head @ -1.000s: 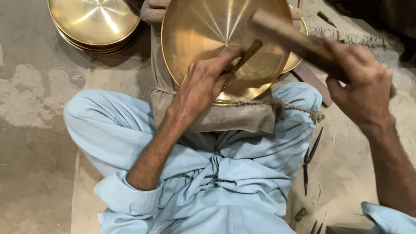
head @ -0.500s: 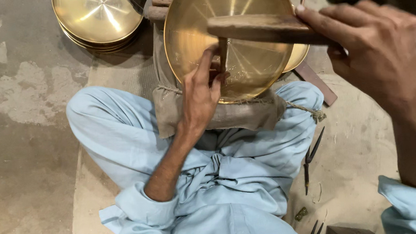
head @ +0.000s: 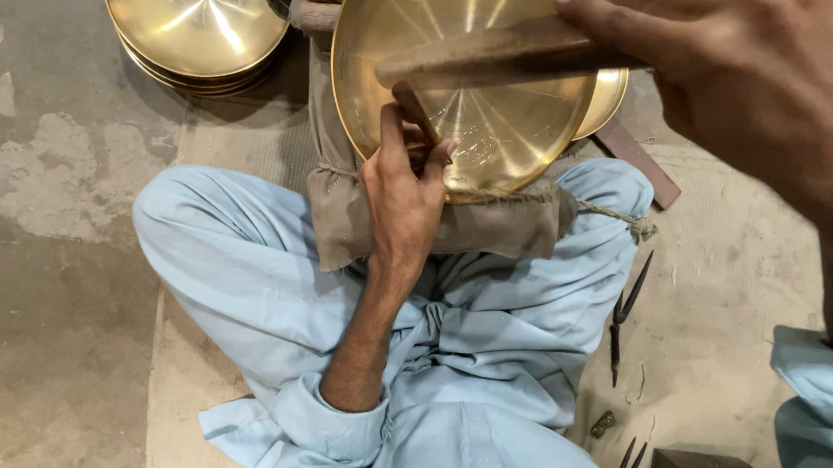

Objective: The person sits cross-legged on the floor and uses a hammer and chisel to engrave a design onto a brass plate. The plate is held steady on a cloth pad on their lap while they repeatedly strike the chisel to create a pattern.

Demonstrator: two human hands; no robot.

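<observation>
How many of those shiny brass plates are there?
At least 4: one brass plate on the cushion, another's rim showing behind it, and a stack of at least two top left; more may be hidden.

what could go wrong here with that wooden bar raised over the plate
The right hand holds the wooden bar right above the left hand, which pinches a thin tool against the brass plate. A strike off line could hit the fingers. The plate only leans on a cloth pad, so it might slip.
</observation>
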